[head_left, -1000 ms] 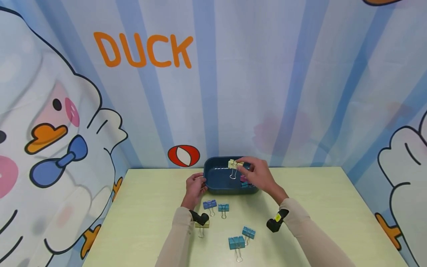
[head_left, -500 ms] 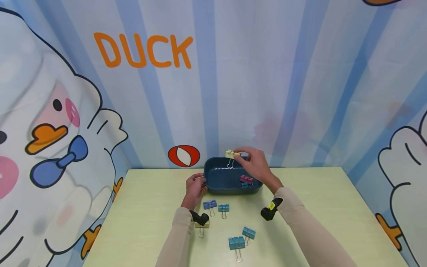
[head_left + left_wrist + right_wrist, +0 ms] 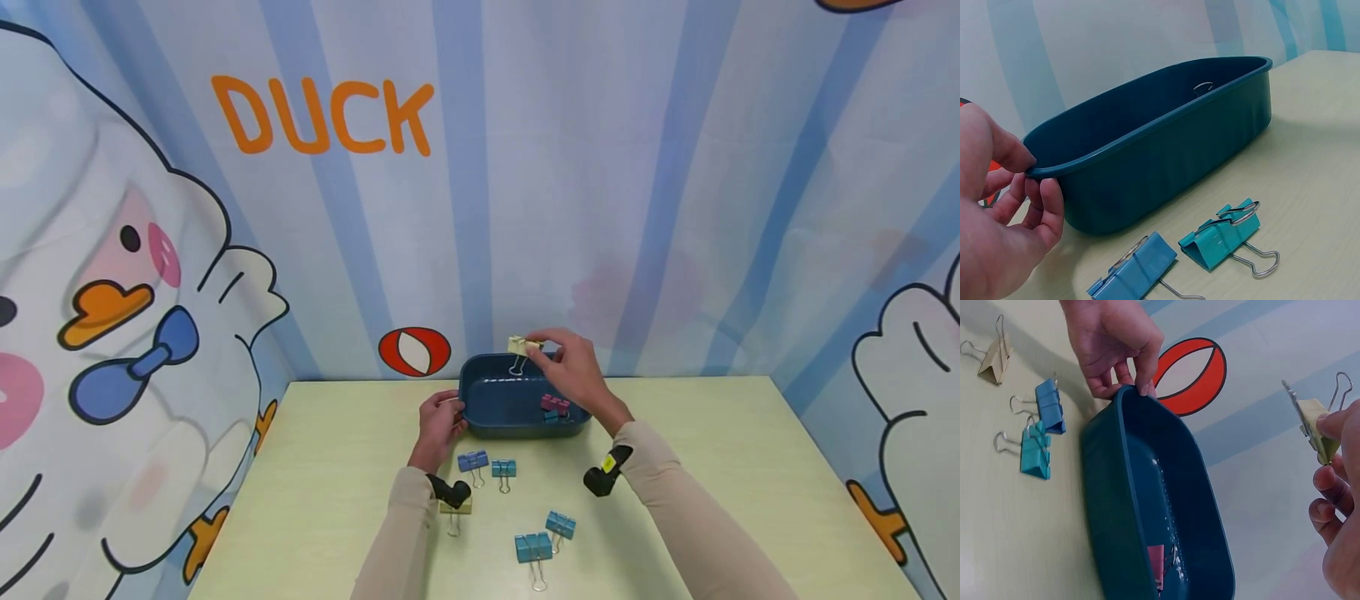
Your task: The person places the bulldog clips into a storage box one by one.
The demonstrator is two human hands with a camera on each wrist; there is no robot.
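My left hand pinches the left end of the rim of a dark blue plastic bin, thumb over the edge and fingers beneath. Above the back part of the bin, my right hand holds a pale yellow binder clip between thumb and fingers, its wire handles sticking out. Inside the bin, near its right end, lie a pink binder clip and a small blue one. In the left wrist view a blue clip and a teal clip rest just in front of the bin.
Closer to the person lie a larger teal clip and a smaller one. Another yellow clip is partly covered by the left wrist's camera. Behind the table hangs a striped duck-print curtain.
My right hand has risen slightly with the yellow binder clip, uncovering the pink and blue clips in the bin. It has hardly moved over the last half second. My left hand stays on the rim.
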